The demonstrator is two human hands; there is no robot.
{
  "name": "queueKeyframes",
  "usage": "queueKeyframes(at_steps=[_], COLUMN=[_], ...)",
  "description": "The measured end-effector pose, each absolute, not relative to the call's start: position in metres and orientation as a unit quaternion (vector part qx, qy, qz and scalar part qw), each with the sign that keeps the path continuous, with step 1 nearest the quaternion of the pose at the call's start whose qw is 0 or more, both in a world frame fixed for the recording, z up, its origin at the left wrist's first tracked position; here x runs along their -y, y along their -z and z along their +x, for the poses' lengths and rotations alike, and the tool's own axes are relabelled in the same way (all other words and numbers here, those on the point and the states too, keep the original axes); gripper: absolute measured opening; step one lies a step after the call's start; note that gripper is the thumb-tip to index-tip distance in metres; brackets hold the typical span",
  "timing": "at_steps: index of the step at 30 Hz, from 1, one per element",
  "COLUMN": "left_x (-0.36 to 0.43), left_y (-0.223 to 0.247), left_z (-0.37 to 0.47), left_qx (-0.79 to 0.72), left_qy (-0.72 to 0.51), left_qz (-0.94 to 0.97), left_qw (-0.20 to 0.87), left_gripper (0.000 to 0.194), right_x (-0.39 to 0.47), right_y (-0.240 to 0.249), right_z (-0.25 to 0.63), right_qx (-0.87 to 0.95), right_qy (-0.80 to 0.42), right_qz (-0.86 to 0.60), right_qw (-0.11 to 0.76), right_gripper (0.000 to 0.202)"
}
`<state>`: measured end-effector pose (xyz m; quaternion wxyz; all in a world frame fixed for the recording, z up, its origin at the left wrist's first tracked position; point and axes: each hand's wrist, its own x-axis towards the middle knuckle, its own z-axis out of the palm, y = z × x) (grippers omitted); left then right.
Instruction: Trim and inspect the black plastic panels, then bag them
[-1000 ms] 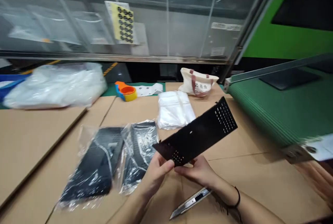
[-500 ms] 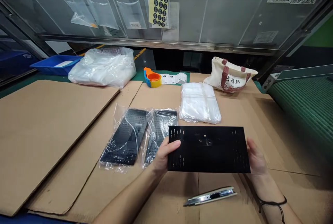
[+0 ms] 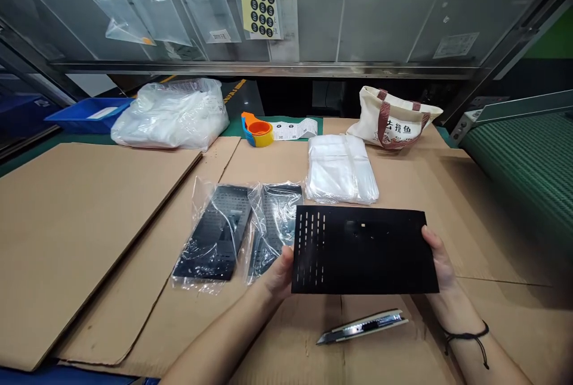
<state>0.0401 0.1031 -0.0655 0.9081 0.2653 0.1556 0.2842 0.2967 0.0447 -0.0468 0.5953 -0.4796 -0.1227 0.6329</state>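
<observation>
Between my two hands a flat black slotted panel is held up above the cardboard. My left hand grips its left edge, with the thumb at the side. At the right edge, my right hand holds it, the fingers partly hidden behind. Light shows through rows of slots near the panel's left end and a small square hole near its top. Below it lies a utility knife. Left of my hands are two similar black panels in clear plastic bags, one bagged panel beside the other bagged panel.
Behind the panel lies a stack of white plastic bags. Farther back are a cloth tote, a tape dispenser, a large plastic bundle and a blue tray. Cardboard sheets lie left; a green conveyor stands right.
The panel has turned slightly in my hands and shifted a little right. My left thumb has slid from its face to its edge. The camera view has shifted slightly.
</observation>
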Motion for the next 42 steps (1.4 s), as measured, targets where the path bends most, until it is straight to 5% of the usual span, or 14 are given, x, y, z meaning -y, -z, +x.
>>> queueKeyframes(at_steps=[23, 30, 36, 42], left_x=[-0.111, -0.124, -0.132, -0.130], left_y=[0.041, 0.039, 0.045, 0.058], left_z=[0.061, 0.057, 0.051, 0.051], left_qx=[-0.265, -0.389, -0.420, -0.453], left_qy=[-0.380, -0.505, -0.514, -0.563], left_qz=[0.287, 0.312, 0.346, 0.469], left_qw=[0.838, 0.704, 0.663, 0.508], left_gripper=[0.076, 0.041, 0.035, 0.036], right_x=[-0.049, -0.048, -0.051, -0.052], right_y=[0.051, 0.061, 0.056, 0.052], right_z=[0.291, 0.294, 0.288, 0.273], right_qx=[0.227, 0.244, 0.244, 0.295], right_qy=[-0.547, -0.595, -0.556, -0.540], right_qz=[-0.501, -0.482, -0.484, -0.467], right_qw=[0.631, 0.595, 0.630, 0.635], right_gripper=[0.052, 0.067, 0.056, 0.050])
